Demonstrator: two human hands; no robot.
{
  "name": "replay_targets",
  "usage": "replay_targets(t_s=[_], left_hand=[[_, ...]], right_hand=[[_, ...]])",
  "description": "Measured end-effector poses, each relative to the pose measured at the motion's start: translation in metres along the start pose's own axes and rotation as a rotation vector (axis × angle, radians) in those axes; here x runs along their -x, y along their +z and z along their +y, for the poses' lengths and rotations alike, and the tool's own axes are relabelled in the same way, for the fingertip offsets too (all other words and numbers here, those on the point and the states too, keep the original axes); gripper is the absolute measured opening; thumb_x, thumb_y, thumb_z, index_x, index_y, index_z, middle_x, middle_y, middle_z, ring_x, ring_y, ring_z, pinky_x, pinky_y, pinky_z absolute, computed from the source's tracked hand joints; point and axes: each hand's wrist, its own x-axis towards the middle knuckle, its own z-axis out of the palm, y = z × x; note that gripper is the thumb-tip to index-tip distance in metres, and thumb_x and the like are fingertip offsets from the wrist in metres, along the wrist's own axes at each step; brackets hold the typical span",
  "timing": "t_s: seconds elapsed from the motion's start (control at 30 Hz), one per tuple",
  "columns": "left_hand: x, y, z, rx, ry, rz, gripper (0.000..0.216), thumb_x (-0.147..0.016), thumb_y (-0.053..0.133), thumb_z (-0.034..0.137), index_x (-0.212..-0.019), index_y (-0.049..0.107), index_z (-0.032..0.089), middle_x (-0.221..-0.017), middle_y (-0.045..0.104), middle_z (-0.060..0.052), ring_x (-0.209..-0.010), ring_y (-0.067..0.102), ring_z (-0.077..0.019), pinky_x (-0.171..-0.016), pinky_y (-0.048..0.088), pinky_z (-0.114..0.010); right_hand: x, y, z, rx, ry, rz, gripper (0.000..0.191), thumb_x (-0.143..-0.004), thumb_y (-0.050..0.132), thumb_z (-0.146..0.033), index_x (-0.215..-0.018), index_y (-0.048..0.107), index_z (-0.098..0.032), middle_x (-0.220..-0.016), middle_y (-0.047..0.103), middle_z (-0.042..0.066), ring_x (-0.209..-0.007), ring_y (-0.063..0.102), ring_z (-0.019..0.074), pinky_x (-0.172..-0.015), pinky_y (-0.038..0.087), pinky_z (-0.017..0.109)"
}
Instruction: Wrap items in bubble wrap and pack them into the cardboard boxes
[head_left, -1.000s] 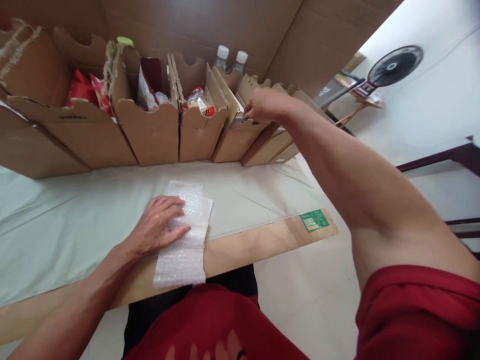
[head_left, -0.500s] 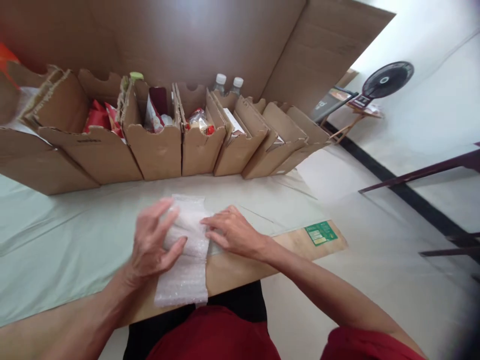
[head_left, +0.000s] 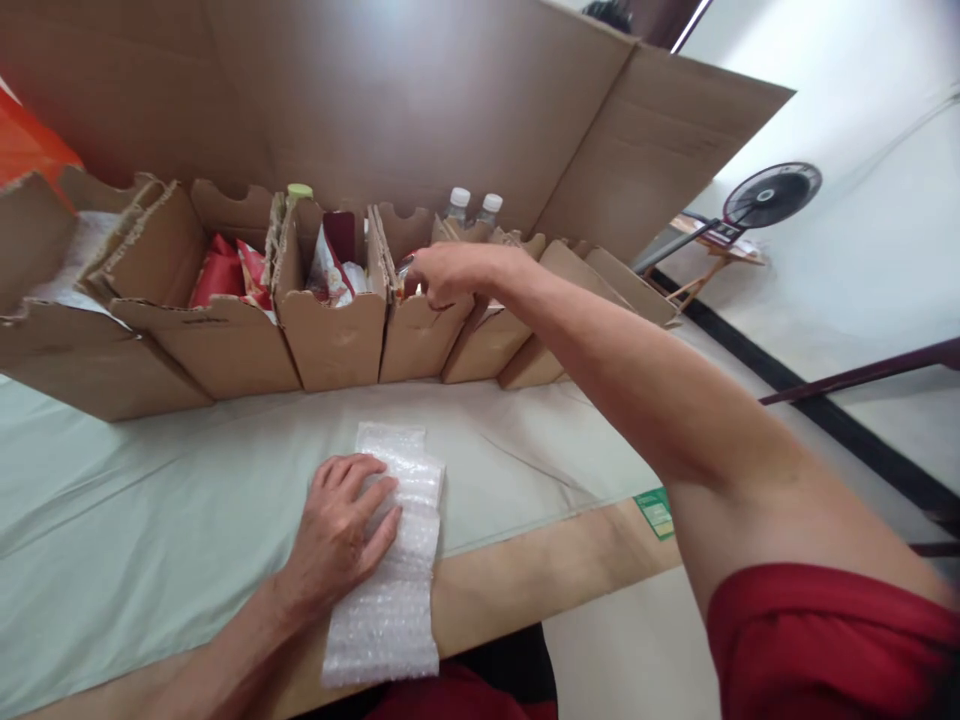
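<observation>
A strip of bubble wrap [head_left: 394,590] lies on the pale green table cover [head_left: 150,500], running over the table's front edge. My left hand [head_left: 341,530] rests flat on its upper part with the fingers stretched out. My right hand [head_left: 450,272] reaches far forward into the third cardboard bin [head_left: 416,335], where a clear packet with red parts lies. Its fingers are curled down inside the bin, and what they hold is hidden.
A row of several open cardboard bins [head_left: 225,340] stands at the back, with red packets [head_left: 225,275], a white pouch [head_left: 330,275] and two capped bottles [head_left: 472,205]. A tall cardboard sheet [head_left: 420,100] rises behind. A fan [head_left: 769,195] stands far right. A green label [head_left: 658,512] marks the wooden edge.
My right hand left the bubble wrap and went forward into the third bin. My left hand flattened on the wrap. The camera tilted up slightly.
</observation>
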Motion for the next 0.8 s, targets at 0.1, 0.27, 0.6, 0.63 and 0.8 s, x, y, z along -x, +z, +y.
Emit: replay_targets(t_s=[0.1, 0.27, 0.6, 0.63, 0.8], left_hand=[[0.000, 0.001, 0.000, 0.016, -0.017, -0.016, 0.017, -0.098, 0.062, 0.019, -0.114, 0.067, 0.018, -0.118, 0.069, -0.012, -0.117, 0.060, -0.0299, -0.101, 0.045, -0.049], [0.000, 0.001, -0.002, 0.015, -0.023, -0.007, 0.018, -0.096, 0.062, 0.018, -0.113, 0.066, 0.018, -0.118, 0.070, -0.012, -0.117, 0.061, -0.0306, -0.100, 0.047, -0.049], [-0.001, -0.028, -0.010, 0.173, -0.170, 0.364, 0.054, -0.096, 0.064, 0.027, -0.149, 0.056, 0.026, -0.144, 0.061, -0.013, -0.133, 0.059, -0.0321, -0.112, 0.048, -0.053], [-0.001, -0.032, -0.012, 0.180, -0.170, 0.441, 0.057, -0.096, 0.063, 0.031, -0.152, 0.055, 0.026, -0.148, 0.059, -0.012, -0.137, 0.057, -0.0329, -0.115, 0.046, -0.055], [0.001, -0.035, -0.006, 0.136, -0.034, 0.490, 0.060, -0.095, 0.062, 0.039, -0.153, 0.054, 0.027, -0.148, 0.059, -0.011, -0.134, 0.058, -0.0339, -0.112, 0.048, -0.055]], right_hand=[[-0.022, 0.016, -0.010, 0.013, -0.014, -0.113, 0.041, -0.079, 0.067, -0.001, -0.114, 0.081, -0.017, -0.101, 0.082, 0.008, -0.089, 0.073, 0.0240, -0.073, 0.049, 0.031], [-0.019, 0.013, -0.011, -0.055, -0.017, -0.028, 0.029, -0.086, 0.066, -0.009, -0.111, 0.081, -0.013, -0.110, 0.081, 0.014, -0.091, 0.072, 0.0239, -0.070, 0.044, 0.030], [0.162, 0.057, -0.041, -0.506, -0.022, 1.065, 0.017, -0.092, 0.062, -0.015, -0.091, 0.075, -0.026, -0.091, 0.079, 0.001, -0.082, 0.069, 0.0185, -0.077, 0.049, 0.035], [0.173, 0.081, -0.058, -0.515, -0.087, 1.003, 0.016, -0.096, 0.061, -0.018, -0.098, 0.074, -0.027, -0.095, 0.080, 0.001, -0.086, 0.071, 0.0198, -0.080, 0.051, 0.037], [0.187, 0.175, -0.119, -0.217, -0.378, 0.669, 0.027, -0.098, 0.052, -0.010, -0.104, 0.074, -0.023, -0.098, 0.080, 0.004, -0.090, 0.069, 0.0211, -0.096, 0.046, 0.043]])
